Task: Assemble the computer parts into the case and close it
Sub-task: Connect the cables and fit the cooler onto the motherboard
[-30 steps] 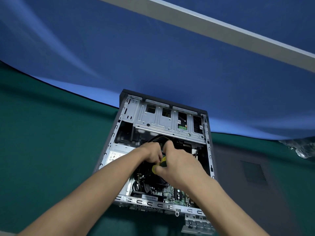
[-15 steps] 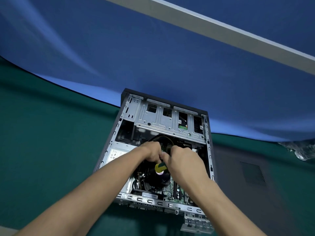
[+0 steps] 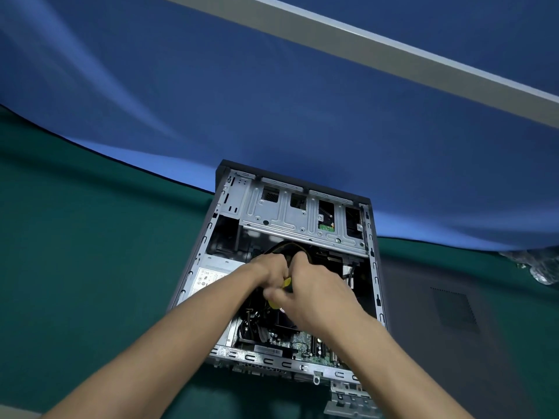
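An open computer case (image 3: pixel 376 297) lies on its side on the green table, its inside facing up. Both my hands are inside it, over the black CPU fan (image 3: pixel 290 320). My right hand (image 3: pixel 317 291) grips a screwdriver with a yellow and black handle (image 3: pixel 286 284); only slivers of the handle show between the fingers. My left hand (image 3: pixel 269 270) has its fingers curled right beside the handle, and what they hold is hidden. The silver drive cage (image 3: pixel 290 219) sits at the far end, the power supply (image 3: pixel 211 275) on the left, the motherboard (image 3: pixel 305 343) near me.
The dark side panel (image 3: pixel 453 313) with a vent grille lies flat to the right of the case. A crumpled clear plastic bag (image 3: pixel 538 264) sits at the far right edge. A blue cloth (image 3: pixel 272 101) hangs behind the green table (image 3: pixel 90 237).
My right hand has shifted slightly and turned on the screwdriver handle, now covering more of it. My left hand stays beside it. The case has not moved.
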Motion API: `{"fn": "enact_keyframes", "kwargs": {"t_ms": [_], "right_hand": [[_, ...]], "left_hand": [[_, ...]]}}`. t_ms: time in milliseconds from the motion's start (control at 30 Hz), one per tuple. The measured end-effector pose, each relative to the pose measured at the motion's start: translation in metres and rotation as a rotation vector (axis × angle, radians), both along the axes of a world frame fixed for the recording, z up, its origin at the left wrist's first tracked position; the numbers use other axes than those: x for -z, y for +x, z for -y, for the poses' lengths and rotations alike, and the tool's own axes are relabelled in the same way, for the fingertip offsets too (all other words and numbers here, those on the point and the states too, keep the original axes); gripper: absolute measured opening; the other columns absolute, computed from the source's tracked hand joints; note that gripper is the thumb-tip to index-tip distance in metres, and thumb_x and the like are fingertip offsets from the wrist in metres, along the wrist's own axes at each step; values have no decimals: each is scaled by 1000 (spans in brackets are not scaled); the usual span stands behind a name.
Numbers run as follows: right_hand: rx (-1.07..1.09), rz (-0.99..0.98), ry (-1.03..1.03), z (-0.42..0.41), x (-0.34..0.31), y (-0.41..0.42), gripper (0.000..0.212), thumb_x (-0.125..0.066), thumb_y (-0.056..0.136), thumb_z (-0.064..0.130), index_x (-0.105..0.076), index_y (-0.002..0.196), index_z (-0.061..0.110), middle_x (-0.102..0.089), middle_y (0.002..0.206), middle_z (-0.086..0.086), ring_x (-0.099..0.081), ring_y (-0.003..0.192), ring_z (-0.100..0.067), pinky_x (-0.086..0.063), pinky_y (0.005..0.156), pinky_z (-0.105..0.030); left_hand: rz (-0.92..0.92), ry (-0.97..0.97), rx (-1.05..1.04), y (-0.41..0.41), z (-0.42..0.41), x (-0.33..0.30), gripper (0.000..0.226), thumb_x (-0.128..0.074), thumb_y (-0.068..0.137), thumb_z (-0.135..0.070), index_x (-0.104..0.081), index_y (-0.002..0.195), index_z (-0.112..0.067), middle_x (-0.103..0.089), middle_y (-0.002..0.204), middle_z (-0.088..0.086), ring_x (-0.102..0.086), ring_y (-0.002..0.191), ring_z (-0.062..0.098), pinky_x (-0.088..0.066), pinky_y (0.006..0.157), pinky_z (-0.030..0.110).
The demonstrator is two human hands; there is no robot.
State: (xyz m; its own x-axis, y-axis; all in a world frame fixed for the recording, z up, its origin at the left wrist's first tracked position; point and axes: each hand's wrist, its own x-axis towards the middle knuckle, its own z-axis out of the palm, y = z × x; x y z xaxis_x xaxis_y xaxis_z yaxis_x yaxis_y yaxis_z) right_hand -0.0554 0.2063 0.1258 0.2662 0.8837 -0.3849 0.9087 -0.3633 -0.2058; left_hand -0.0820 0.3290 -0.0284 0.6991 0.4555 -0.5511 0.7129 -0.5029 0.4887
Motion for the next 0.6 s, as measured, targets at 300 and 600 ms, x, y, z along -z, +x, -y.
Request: {"fn": "enact_keyframes", "kwargs": {"t_ms": [300,600], "right_hand": [[33,30,23,-6,2,10,31,-46,93,44,-38,100,15,-62,103,-8,-59,93,-30,-37,65,-33],[-51,167,34,-14,7,13,37,-48,91,45,-53,108,13,-64,103,-6,-61,94,-29,-36,64,-30]], "left_hand": [[-23,-7,3,1,-2,0,16,-53,80,-10,-48,64,-11,-49,64,5,-40,57,21,-35,56,32],[-1,-9,37,3,-4,4,3,-54,81,-15,-57,81,-14,-50,75,1,-44,71,21,-36,63,30]]}}
